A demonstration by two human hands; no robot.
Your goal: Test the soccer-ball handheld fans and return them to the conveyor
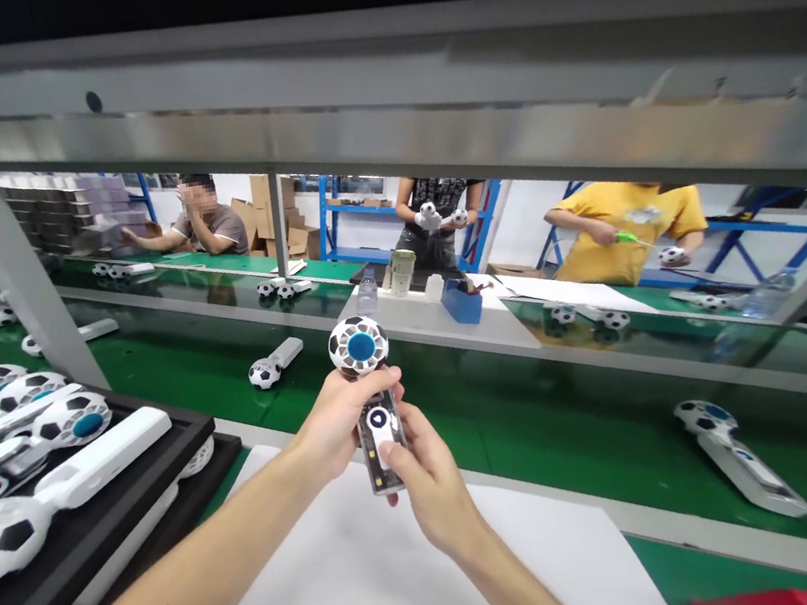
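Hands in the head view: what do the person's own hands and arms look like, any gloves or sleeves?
Both are bare. The left hand and the right hand wear no gloves, and no ring, watch or wristband shows. The left forearm and the right forearm are uncovered right to the picture's edge; no sleeve comes into view.

One football-patterned handheld fan [359,347] is held up. Two loose fans lie on the near belt [545,438], a left one [272,363] and a right one [737,460]. Two stacked black trays [105,534] carry at least six tray fans [72,420]; overlap hides the exact number. Three co-workers are across the line: one in brown [214,228], one in a dark top [436,212], one in yellow [626,224]. There are two water bottles [367,296], one blue box [462,302] and one white sheet [383,568].
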